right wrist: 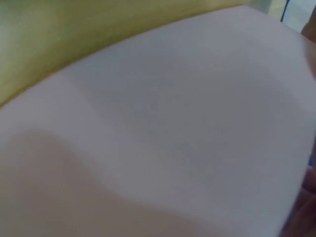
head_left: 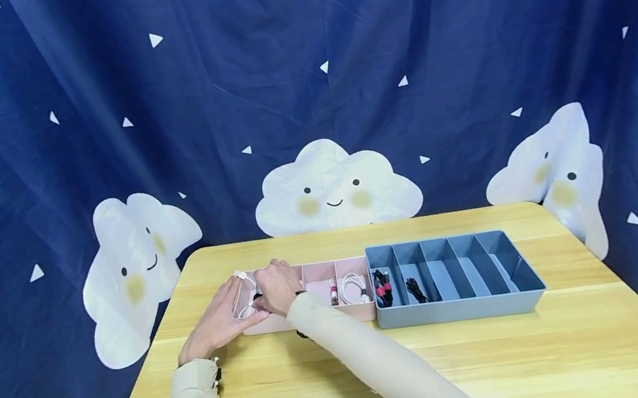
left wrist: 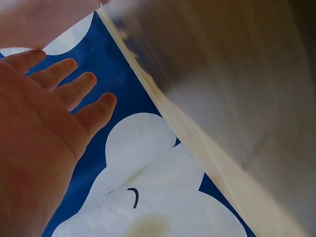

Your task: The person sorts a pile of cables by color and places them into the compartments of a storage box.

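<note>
A pink divided box (head_left: 362, 312) stands on the table. My left hand (head_left: 220, 322) rests at its left end, thumb reaching across the front corner. In the left wrist view, the fingers of that hand (left wrist: 84, 91) are mostly straight and spread. My right hand (head_left: 278, 287) reaches down into the left part of the pink box, beside a white cable (head_left: 249, 279) with a white plug and a dark band. Its fingertips are hidden, so its hold on the cable cannot be made out. The right wrist view shows mostly a blurred pale pink box wall (right wrist: 173, 108).
A coiled white cable (head_left: 353, 286) and a small red-and-white item (head_left: 334, 290) lie in the pink box's right compartments. Against it on the right stands a blue-grey divided box (head_left: 457, 309) with black cables (head_left: 415, 290) in its left compartments. A dark blue curtain (head_left: 318, 104) hangs behind the table (head_left: 297, 392).
</note>
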Motion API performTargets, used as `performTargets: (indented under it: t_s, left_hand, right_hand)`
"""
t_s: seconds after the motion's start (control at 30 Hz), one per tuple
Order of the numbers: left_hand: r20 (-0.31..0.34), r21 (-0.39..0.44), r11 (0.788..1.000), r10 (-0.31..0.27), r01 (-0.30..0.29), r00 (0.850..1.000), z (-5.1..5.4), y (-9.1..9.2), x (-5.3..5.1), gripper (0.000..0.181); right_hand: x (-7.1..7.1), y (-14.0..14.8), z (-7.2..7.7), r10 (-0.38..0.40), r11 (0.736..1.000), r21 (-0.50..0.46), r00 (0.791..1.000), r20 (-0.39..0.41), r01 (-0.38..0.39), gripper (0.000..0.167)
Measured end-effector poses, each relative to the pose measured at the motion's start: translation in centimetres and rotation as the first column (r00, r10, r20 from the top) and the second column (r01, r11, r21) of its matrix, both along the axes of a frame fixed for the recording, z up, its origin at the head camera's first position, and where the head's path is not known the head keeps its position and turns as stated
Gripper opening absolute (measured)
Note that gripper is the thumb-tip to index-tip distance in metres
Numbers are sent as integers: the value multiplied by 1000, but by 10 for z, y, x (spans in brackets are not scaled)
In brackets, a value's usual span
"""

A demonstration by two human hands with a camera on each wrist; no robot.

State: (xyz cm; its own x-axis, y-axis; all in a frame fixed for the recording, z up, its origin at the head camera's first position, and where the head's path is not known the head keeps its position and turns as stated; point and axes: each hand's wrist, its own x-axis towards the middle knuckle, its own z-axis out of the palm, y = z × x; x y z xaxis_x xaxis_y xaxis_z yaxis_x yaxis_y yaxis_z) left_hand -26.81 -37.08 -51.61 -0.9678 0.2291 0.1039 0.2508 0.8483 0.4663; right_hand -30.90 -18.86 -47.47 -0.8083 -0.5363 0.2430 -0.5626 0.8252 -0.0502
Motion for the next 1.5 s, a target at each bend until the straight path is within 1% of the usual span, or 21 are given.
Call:
performTargets:
  t_s: [0.13, 0.2, 0.23, 0.27, 0.33, 0.4, 0.43, 0.47, 0.5, 0.6, 0.63, 0.67, 0.73, 0.9, 1.0, 1.1, 1.2, 1.27, 1.4, 1.5]
  left_hand:
    - [14, -6, 1000, 9, -9, 1000, 0, -1, 1, 115]
    - [16, -3, 1000, 12, -12, 1000, -1, -1, 1, 115]
    - [16, -3, 1000, 14, -14, 1000, -1, -1, 1, 115]
    - [20, 2, 1000, 18, -18, 1000, -2, -1, 2, 115]
    - [22, -3, 1000, 24, -24, 999, -3, -1, 1, 116]
    - [29, -7, 1000, 31, -30, 999, -4, -1, 1, 117]
    - [34, -6, 1000, 31, -31, 999, -5, 0, 1, 117]
    - [39, -2, 999, 33, -33, 999, -5, 0, 1, 118]
    - [40, -1, 1000, 31, -31, 999, -5, 1, 1, 118]
    - [35, 14, 1000, 20, -21, 999, -5, 2, 1, 116]
    - [29, 18, 1000, 16, -16, 999, -5, 2, 0, 116]
    - [23, 19, 1000, 14, -15, 1000, -5, 2, 0, 116]
    - [17, 21, 1000, 17, -17, 1000, -5, 2, -1, 115]
    - [31, 10, 1000, 18, -18, 999, -5, 3, -3, 117]
    - [47, 8, 1000, 23, -23, 999, -5, 3, -3, 119]
    - [58, 15, 999, 34, -35, 998, -4, 2, -3, 120]
    - [48, 12, 1000, 28, -28, 998, -3, 1, -3, 118]
    - [50, 13, 999, 30, -31, 998, -3, 1, -3, 118]
    - [53, -3, 999, 32, -32, 998, -2, 0, -2, 117]
    - [52, -9, 999, 36, -35, 998, -1, 0, -1, 117]
  right_hand:
    - [1, 2, 4, 36, 999, 27, 999, 20, -37, 43]
    - [0, 5, 5, 73, 997, 26, 997, 37, -74, 48]
    - [0, 6, 5, 93, 996, 10, 994, 57, -94, 53]
    - [-1, 8, 5, 113, 993, -29, 989, 92, -111, 59]
    - [-3, 12, 3, 135, 984, -140, 978, 162, -112, 70]
    - [-6, 17, 0, 145, 964, -251, 965, 219, -88, 77]
    - [-8, 19, -1, 139, 954, -292, 963, 232, -67, 79]
    - [-9, 21, -2, 126, 947, -317, 965, 229, -48, 77]
    - [-10, 22, -3, 103, 948, -318, 973, 208, -32, 73]
    - [-11, 25, -3, 56, 965, -261, 991, 125, -22, 57]
    - [-12, 25, -2, 49, 971, -238, 994, 101, -24, 53]
    - [-12, 25, -1, 47, 975, -221, 994, 95, -25, 49]
    - [-13, 27, 2, 54, 981, -191, 992, 112, -32, 45]
    - [-13, 31, 5, 44, 991, -136, 975, 219, -14, 46]
    - [-15, 33, 7, 68, 982, -187, 963, 262, -19, 45]
    - [-17, 34, 11, 97, 963, -270, 957, 274, -21, 43]
    - [-18, 38, 13, 108, 943, -333, 953, 282, -8, 43]
    - [-17, 41, 15, 107, 938, -347, 952, 285, -1, 43]
    - [-16, 48, 17, 104, 935, -354, 950, 295, 8, 43]
    - [-16, 52, 21, 107, 932, -363, 952, 288, 5, 43]
